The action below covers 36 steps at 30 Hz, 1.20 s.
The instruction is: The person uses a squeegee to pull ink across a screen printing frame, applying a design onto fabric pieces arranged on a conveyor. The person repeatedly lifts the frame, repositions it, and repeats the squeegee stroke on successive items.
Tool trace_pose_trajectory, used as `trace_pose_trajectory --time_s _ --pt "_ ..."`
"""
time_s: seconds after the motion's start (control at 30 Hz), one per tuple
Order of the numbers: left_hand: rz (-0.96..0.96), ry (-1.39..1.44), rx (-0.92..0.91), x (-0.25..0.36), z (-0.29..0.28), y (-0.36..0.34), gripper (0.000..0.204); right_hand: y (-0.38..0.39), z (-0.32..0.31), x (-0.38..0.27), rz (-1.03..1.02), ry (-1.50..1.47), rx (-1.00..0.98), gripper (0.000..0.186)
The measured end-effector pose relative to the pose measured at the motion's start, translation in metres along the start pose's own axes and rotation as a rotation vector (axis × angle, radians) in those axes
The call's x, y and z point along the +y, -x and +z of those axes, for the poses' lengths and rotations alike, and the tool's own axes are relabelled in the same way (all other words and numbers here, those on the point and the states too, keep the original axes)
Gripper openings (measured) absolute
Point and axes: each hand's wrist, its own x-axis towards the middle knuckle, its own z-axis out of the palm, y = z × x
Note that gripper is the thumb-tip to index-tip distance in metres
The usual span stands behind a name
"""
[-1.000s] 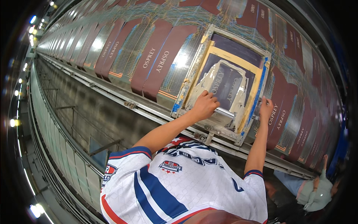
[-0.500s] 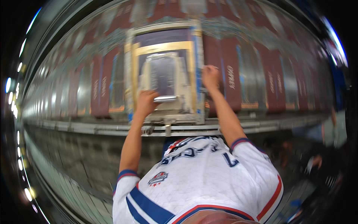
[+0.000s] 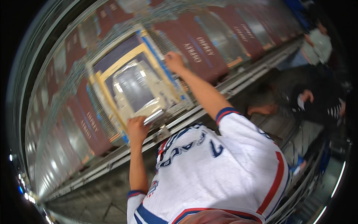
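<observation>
A metal screen frame point(image 3: 91, 69) with yellow and blue tape surrounds a purple screen point(image 3: 115, 46); cream paste point(image 3: 151, 106) rings a clearer middle panel. My left hand point(image 3: 137, 128) is closed on a silver squeegee bar point(image 3: 154, 117) at the frame's near edge, low on the left. My right hand point(image 3: 175, 62) is closed beside the blue-taped right side; what its fingers hold is too blurred to make out.
A long printing table with maroon printed panels point(image 3: 84, 121) runs to both sides, with a metal rail point(image 3: 242, 84) along its near edge. A co-worker in a pale top point(image 3: 317, 44) and another person in dark clothes point(image 3: 317, 104) are at the right.
The view has swung round, so the frame now sits tilted toward the upper left and the co-workers show higher. My left hand has moved with the bar to the frame's near edge.
</observation>
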Motion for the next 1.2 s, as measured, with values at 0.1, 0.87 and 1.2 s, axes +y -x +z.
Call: trace_pose_trajectory --time_s 0.1,0.87,1.2 --pt "-0.03 0.014 -0.089 -0.003 -0.003 -0.015 0.026 0.002 -0.021 -0.014 0.069 0.057 -0.121 0.025" --pt "-0.089 0.017 -0.03 -0.144 -0.031 -0.238 0.032 -0.078 0.081 -0.161 -0.592 0.475 -0.87 0.022" --pt "0.0 0.036 0.081 -0.047 0.003 -0.053 0.021 0.113 0.0 -0.12 -0.763 0.414 -0.8 0.022"
